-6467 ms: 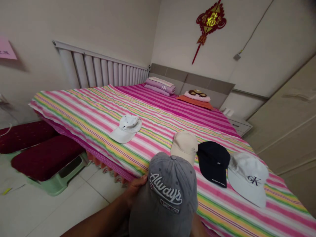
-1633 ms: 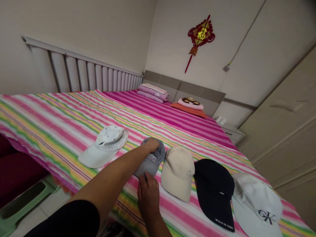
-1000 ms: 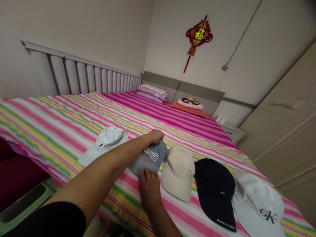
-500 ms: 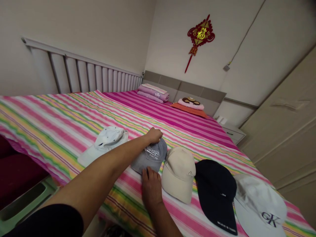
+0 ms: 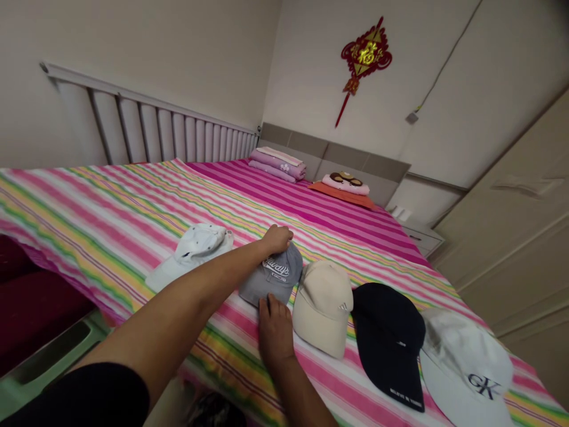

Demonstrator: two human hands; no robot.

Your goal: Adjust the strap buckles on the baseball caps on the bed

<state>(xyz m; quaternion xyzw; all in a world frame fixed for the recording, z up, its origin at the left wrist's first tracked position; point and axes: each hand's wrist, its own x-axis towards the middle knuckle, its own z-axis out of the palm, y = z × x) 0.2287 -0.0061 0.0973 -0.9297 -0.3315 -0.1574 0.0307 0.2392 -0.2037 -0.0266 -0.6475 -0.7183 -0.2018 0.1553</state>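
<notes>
A grey baseball cap [image 5: 273,277] with white "Always" lettering lies on the striped bedspread, its brim toward me. My left hand [image 5: 277,238] is closed over the top of its crown. Down at the brim, my right hand [image 5: 275,327] has its fingers on the front edge, with the thumb hidden from view. To the left rests a white cap [image 5: 200,249], partly behind my left forearm. A beige cap [image 5: 323,302] sits just right of the grey one, followed by a black cap [image 5: 389,338] and a white "CK" cap [image 5: 466,362].
The striped bedspread [image 5: 111,213] covers the near part of the bed. Folded purple bedding [image 5: 278,164] and a pink folded item [image 5: 345,182] on orange cloth lie near the headboard [image 5: 368,163]. A green stool [image 5: 53,362] stands at lower left; a radiator [image 5: 155,121] lines the wall.
Both hands stay on the grey cap, with hardly any movement. The whole view has shifted slightly, and the caps keep their places on the bed.
</notes>
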